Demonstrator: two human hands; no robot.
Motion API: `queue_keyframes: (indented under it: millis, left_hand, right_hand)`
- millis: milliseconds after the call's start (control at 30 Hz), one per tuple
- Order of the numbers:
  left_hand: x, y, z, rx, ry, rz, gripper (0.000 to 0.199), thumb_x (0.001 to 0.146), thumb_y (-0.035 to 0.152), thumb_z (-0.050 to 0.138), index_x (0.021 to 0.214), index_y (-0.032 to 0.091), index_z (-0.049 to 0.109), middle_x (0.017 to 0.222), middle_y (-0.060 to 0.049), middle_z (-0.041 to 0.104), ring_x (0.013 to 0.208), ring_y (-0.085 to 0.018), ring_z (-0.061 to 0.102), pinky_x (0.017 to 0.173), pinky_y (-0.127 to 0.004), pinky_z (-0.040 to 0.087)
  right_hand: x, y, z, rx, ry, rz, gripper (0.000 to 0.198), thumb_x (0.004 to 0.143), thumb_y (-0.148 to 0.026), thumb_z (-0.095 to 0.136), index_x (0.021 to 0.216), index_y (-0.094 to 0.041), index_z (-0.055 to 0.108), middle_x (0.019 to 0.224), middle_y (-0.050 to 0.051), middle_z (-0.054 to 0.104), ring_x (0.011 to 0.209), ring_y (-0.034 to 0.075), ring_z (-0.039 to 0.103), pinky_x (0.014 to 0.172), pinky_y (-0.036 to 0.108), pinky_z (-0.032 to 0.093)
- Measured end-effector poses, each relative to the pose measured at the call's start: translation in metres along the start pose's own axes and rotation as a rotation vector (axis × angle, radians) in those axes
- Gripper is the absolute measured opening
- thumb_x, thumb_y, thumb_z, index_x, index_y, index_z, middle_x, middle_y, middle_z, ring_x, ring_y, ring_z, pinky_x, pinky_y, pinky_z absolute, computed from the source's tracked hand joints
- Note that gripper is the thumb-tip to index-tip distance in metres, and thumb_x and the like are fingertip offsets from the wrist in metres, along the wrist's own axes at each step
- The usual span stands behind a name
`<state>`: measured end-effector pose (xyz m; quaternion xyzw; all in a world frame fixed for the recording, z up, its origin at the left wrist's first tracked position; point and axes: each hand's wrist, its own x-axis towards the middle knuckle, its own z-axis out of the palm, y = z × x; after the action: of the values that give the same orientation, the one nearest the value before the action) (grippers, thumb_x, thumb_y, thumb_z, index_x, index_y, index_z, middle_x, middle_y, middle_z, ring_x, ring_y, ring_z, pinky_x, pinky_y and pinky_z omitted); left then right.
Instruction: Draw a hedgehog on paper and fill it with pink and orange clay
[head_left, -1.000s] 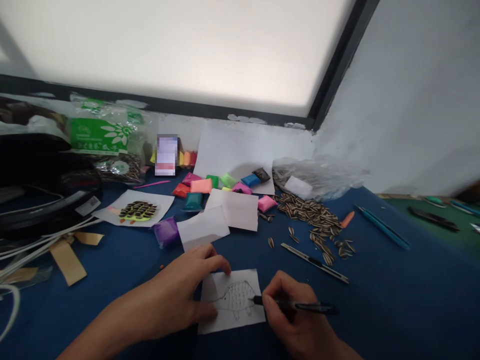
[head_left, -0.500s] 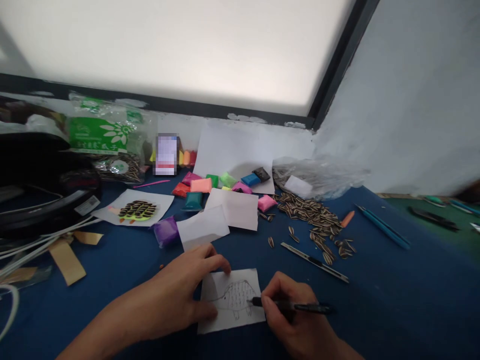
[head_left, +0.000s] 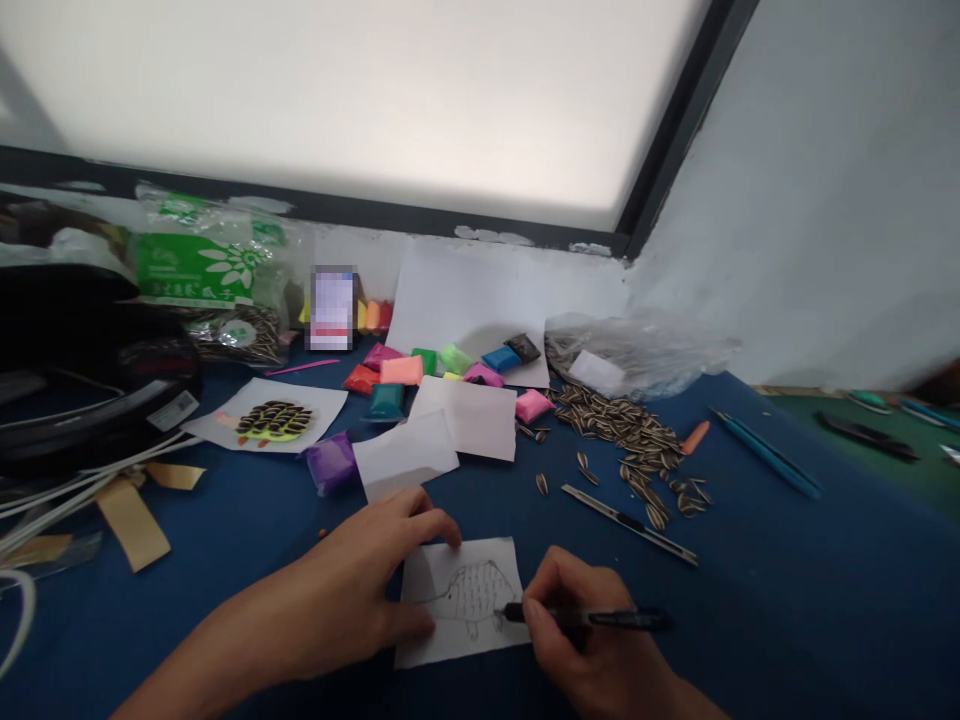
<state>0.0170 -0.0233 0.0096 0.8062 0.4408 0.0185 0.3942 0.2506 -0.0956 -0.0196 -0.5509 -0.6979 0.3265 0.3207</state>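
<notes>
On the blue table lies a small white paper (head_left: 442,646) bearing a line drawing of a hedgehog-like animal with short strokes over its back. My left hand (head_left: 375,580) rests with thumb and fingers spread on the paper's left side. A black pen (head_left: 585,614) is pinched in my right hand (head_left: 592,625), its tip at the lower right of the drawn body, near a leg. Behind my left hand are two blank paper pieces (head_left: 480,425) and a purple clay packet (head_left: 331,463). A utility knife (head_left: 630,524) lies beyond my right hand.
Sunflower seeds (head_left: 619,425) are heaped at the right, before a clear plastic bag (head_left: 652,350). Tweezers (head_left: 769,452) lie farther right. Coloured clay packets (head_left: 402,371) and a seed-covered hedgehog picture (head_left: 274,418) stand behind. White cables (head_left: 90,480) and a green seed bag (head_left: 202,270) are left.
The pen tip has shifted slightly down on the drawing, with my right hand barely moving. My left hand stays in place on the paper.
</notes>
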Motion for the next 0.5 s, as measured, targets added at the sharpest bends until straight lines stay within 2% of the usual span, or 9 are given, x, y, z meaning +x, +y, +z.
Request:
queue_keyframes:
  millis: [267,500]
  left_hand:
    - [-0.0018,-0.0036,0.0003,-0.029,0.0,0.012,0.043,0.073,0.023,0.067,0.114,0.034,0.064,0.118,-0.002,0.056,0.106,-0.029,0.056,0.083,-0.037,0.048]
    - [-0.0004,-0.0016,0.0012,-0.017,0.008,0.011,0.043,0.072,0.02,0.067,0.113,0.032,0.064,0.117,-0.002,0.057,0.107,-0.029,0.056,0.086,-0.037,0.047]
  right_hand:
    - [0.0015,0.0055,0.0003,-0.064,0.103,0.013,0.02,0.085,-0.026,0.046,0.066,-0.023,0.046,0.052,-0.004,0.046,0.043,0.011,0.046,0.044,0.023,0.032]
    - [0.002,0.0063,0.0003,-0.054,0.044,0.031,0.02,0.088,-0.028,0.045,0.068,-0.023,0.046,0.053,-0.005,0.045,0.043,0.011,0.045,0.043,0.023,0.03]
